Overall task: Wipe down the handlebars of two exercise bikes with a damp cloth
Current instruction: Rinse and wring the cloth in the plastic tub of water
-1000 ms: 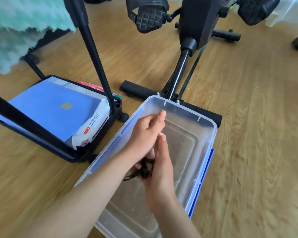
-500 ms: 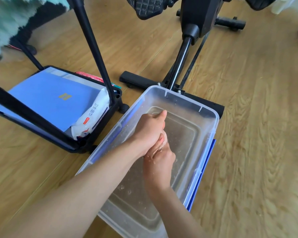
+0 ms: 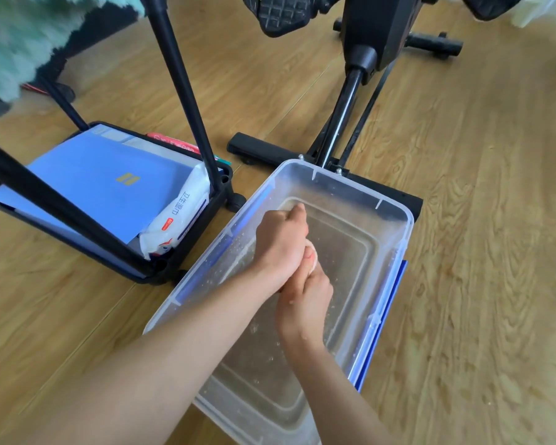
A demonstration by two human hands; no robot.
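Observation:
My left hand [image 3: 280, 242] and my right hand [image 3: 305, 297] are clenched together over a clear plastic tub [image 3: 395, 207] that holds shallow water. A small pale wad of the cloth [image 3: 314, 256] shows between the two fists; the rest of it is hidden inside them. Both fists squeeze it, left above right. Water drops speckle the tub walls. Just beyond the tub stands a black exercise bike [image 3: 376, 27], with its pedal [image 3: 283, 11] and floor bar [image 3: 260, 149] in view. Its handlebars are out of frame.
A blue lid [image 3: 395, 293] lies under the tub. At left, a black rack base [image 3: 174, 268] holds a blue folder [image 3: 109, 187] and a white wipes pack [image 3: 177, 216], with black poles [image 3: 180, 85] rising from it. A teal fluffy fabric [image 3: 13, 36] hangs top left. The floor is wood.
My hands went from loosely holding a dangling dark scrap to tight fists squeezing together, slightly farther into the tub. The view has tilted a little closer to the tub.

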